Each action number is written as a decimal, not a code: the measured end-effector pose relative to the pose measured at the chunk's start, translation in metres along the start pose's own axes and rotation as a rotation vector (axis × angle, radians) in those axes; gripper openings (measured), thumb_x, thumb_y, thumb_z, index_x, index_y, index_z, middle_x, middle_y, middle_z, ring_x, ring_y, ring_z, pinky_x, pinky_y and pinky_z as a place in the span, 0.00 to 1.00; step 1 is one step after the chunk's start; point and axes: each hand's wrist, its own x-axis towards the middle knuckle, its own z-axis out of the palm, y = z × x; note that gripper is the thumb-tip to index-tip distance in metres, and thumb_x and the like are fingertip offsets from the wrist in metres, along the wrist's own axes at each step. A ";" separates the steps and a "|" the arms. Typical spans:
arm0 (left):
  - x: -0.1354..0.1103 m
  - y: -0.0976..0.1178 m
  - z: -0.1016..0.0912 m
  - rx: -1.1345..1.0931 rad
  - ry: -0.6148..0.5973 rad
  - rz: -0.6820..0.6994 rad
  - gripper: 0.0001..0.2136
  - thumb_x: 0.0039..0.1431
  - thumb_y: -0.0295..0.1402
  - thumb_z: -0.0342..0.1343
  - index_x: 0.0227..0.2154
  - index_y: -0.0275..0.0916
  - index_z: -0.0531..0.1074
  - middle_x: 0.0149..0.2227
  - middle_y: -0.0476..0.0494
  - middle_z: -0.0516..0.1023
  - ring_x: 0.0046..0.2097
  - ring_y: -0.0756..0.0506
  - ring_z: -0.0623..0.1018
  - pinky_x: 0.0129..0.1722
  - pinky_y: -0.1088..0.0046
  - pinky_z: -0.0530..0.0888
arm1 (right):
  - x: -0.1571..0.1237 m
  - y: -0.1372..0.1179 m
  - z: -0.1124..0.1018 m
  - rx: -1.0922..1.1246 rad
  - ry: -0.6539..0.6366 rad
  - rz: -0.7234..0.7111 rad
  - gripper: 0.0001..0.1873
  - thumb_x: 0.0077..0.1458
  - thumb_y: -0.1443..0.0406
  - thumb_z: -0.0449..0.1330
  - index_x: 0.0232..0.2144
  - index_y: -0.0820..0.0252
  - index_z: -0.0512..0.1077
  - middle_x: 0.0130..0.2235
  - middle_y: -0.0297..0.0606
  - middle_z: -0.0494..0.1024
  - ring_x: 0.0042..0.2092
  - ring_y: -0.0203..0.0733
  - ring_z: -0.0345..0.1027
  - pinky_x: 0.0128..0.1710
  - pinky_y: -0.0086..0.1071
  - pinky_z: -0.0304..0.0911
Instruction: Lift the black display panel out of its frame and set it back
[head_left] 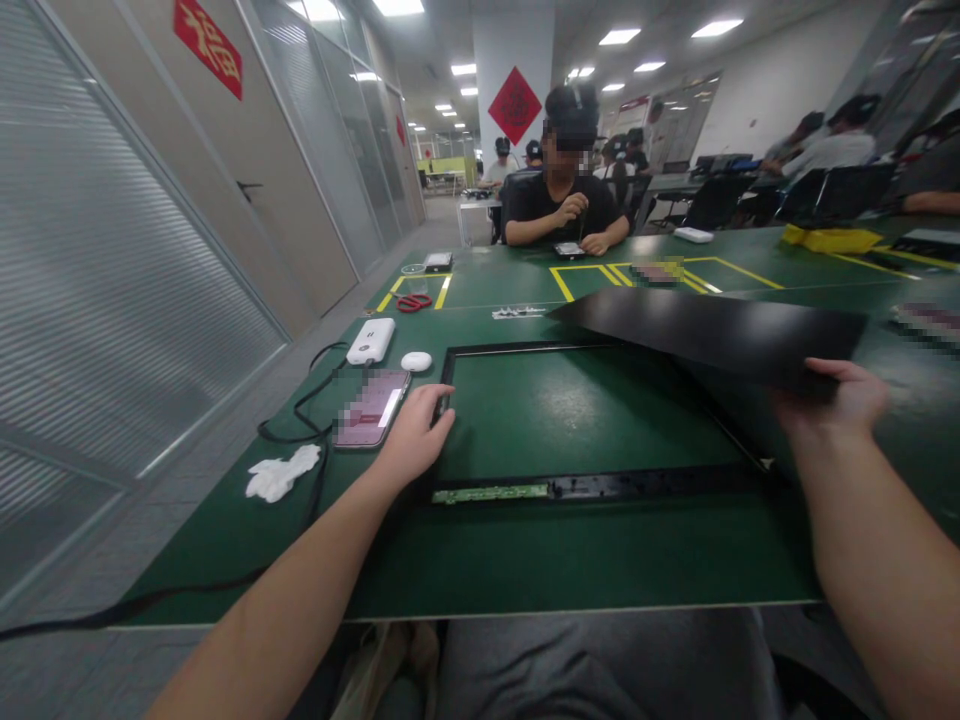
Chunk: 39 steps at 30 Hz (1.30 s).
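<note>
A thin, rectangular black frame [525, 349] lies flat on the green table, with a strip of green circuit board [491, 494] along its near side. My left hand [420, 428] is closed on the frame's left side, thumb and fingers around the edge. In my right hand [844, 400] is a flat, dark, glossy panel [720, 325], pinched at its near right corner. The panel tilts above the right part of the frame and hides its far right corner. Whether panel and frame touch there, I cannot tell.
Left of the frame are a phone [369, 410], a white power bank [371, 341], a small white case [416, 361], crumpled tissue [281, 473] and a black cable [321, 490]. Red scissors [413, 302] lie farther back. A person [562, 205] works across the table [585, 565].
</note>
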 end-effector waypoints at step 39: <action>0.002 0.033 -0.010 -0.980 0.193 -0.591 0.22 0.46 0.24 0.68 0.46 0.36 0.73 0.35 0.44 0.84 0.36 0.44 0.83 0.37 0.70 0.80 | -0.025 0.015 0.007 -0.754 -0.389 0.143 0.20 0.41 0.72 0.61 0.41 0.59 0.73 0.27 0.41 0.80 0.27 0.38 0.74 0.24 0.25 0.67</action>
